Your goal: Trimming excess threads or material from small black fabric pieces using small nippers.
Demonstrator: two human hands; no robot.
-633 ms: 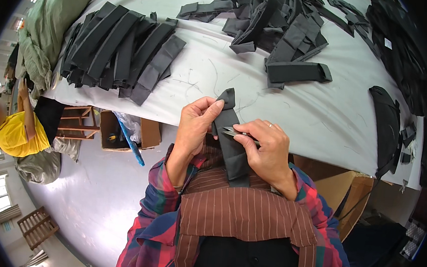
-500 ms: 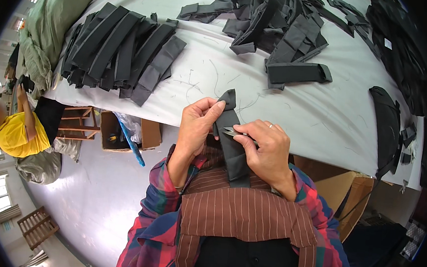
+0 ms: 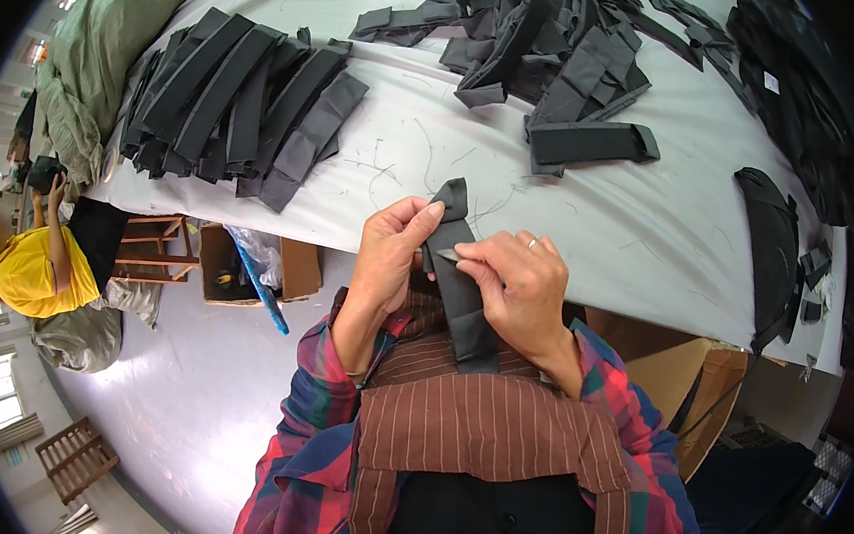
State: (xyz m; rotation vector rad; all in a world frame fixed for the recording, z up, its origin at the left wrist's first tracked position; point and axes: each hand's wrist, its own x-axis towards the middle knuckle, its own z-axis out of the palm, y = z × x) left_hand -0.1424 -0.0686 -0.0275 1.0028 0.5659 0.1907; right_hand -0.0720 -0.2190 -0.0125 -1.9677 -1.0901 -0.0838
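Note:
A dark grey strip of sewn fabric (image 3: pixel 464 315) hangs slantwise over the table's near edge. My left hand (image 3: pixel 386 256) is closed on its upper part, thumb on top and fingers behind. My right hand (image 3: pixel 525 297) is closed round small metal thread snips (image 3: pixel 447 254), most of them hidden in the palm. Their pale blade tips touch the strip or lie just over it, beside the left fingers.
A row of overlapping dark strips (image 3: pixel 225 90) lies on the white table cover (image 3: pixel 374 178). Farther back sits a loose heap of strips (image 3: pixel 554 51), near loose threads. Black garments (image 3: pixel 796 105) lie at right. A person in yellow (image 3: pixel 40 272) holds something dark at left.
My right hand has moved slightly left and up, and the snips' blades, spread apart before, now look together against the strip. The person at left has raised the dark object.

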